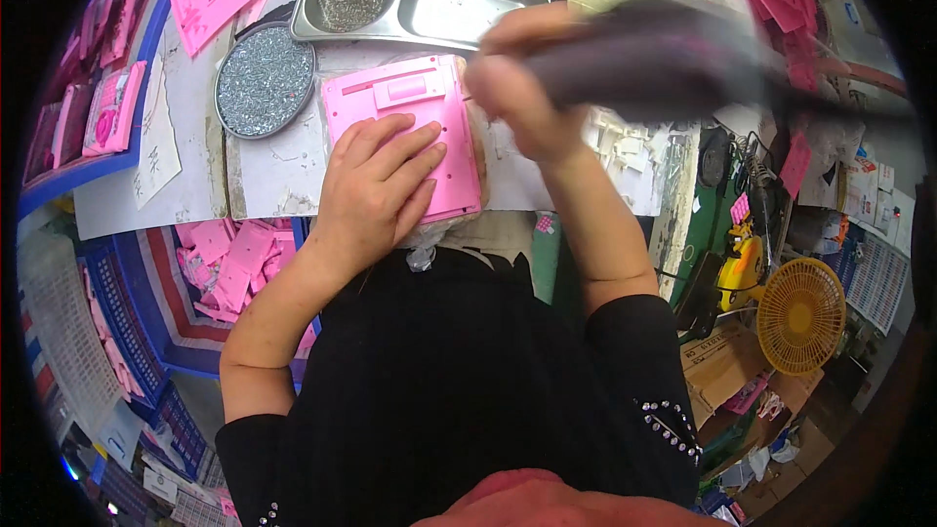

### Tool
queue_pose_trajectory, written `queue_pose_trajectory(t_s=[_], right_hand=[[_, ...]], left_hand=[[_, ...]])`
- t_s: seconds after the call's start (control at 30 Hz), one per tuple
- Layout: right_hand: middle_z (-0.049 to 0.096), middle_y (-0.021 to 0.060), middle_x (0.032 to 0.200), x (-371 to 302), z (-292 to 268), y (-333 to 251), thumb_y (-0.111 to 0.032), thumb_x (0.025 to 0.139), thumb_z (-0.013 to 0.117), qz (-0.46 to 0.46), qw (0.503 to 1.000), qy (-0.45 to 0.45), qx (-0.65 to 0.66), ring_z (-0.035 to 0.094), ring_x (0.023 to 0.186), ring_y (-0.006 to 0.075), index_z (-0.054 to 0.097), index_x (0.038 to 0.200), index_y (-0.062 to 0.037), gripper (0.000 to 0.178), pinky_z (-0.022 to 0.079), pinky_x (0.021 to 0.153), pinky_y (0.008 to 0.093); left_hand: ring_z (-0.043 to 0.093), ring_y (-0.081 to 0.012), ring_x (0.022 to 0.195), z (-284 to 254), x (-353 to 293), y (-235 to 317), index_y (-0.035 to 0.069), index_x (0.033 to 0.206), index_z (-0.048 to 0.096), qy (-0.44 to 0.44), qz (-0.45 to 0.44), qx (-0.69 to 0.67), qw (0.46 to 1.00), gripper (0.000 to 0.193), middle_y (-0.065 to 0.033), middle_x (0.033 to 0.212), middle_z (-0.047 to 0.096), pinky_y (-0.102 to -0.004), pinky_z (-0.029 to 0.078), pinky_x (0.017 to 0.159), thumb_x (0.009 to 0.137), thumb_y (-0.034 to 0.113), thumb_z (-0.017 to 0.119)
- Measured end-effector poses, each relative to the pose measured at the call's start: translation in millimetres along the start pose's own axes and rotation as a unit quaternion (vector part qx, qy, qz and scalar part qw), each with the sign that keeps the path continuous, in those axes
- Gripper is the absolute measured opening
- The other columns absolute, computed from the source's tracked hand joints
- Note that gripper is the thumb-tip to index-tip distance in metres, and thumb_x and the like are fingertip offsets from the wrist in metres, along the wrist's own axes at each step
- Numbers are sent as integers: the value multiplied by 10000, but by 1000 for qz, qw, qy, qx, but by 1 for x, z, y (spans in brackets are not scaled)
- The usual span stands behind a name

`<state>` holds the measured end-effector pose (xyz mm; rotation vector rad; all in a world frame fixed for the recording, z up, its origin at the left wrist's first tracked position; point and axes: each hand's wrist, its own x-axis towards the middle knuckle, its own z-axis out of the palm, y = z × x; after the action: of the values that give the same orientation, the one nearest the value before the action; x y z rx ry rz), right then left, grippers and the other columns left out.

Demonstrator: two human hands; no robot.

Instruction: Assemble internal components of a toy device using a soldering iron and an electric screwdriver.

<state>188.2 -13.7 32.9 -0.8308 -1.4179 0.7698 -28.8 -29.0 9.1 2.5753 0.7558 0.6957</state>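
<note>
A pink plastic housing (455,151) lies on the workbench before me, with a raised rectangular piece and small holes in its upper face. My left hand (376,181) rests flat on it, fingers stretched out and pressing the lower left part. Above and to the right of the housing, my right hand (532,88) is wrapped round a dark electric screwdriver (654,59), smeared by motion, whose cord trails to the right. Its tip cannot be made out. Left of the housing stands a round dish (265,80) full of small silvery screws.
A metal compartment tray (415,34) with heaps of screws stands at the back. White plastic parts (625,146) lie on the right. Blue crates with pink parts (234,259) are at the left. A yellow fan (800,317) stands at the lower right.
</note>
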Motion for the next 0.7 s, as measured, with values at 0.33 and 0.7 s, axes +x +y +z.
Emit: queue_pose_trajectory(t_s=[0.33, 0.7], right_hand=[[552, 65, 645, -35, -7, -32, -112, 943, 661, 53, 996, -27, 71, 500, 494, 119, 535, 1166, -9, 276, 458, 503, 301], [516, 61, 654, -25, 1, -46, -123, 936, 636, 26, 997, -3, 77, 470, 510, 169, 512, 1260, 8, 372, 458, 526, 358]], left_hand=[[604, -290, 1179, 4, -3, -3, 69, 1147, 731, 21, 14, 13, 1000, 347, -54, 1254, 691, -466, 457, 1007, 806, 134, 728], [537, -330, 1306, -9, 36, -58, 70, 1127, 656, 23, -55, 86, 994, 358, -139, 1372, 594, -539, 358, 1121, 856, 272, 775]])
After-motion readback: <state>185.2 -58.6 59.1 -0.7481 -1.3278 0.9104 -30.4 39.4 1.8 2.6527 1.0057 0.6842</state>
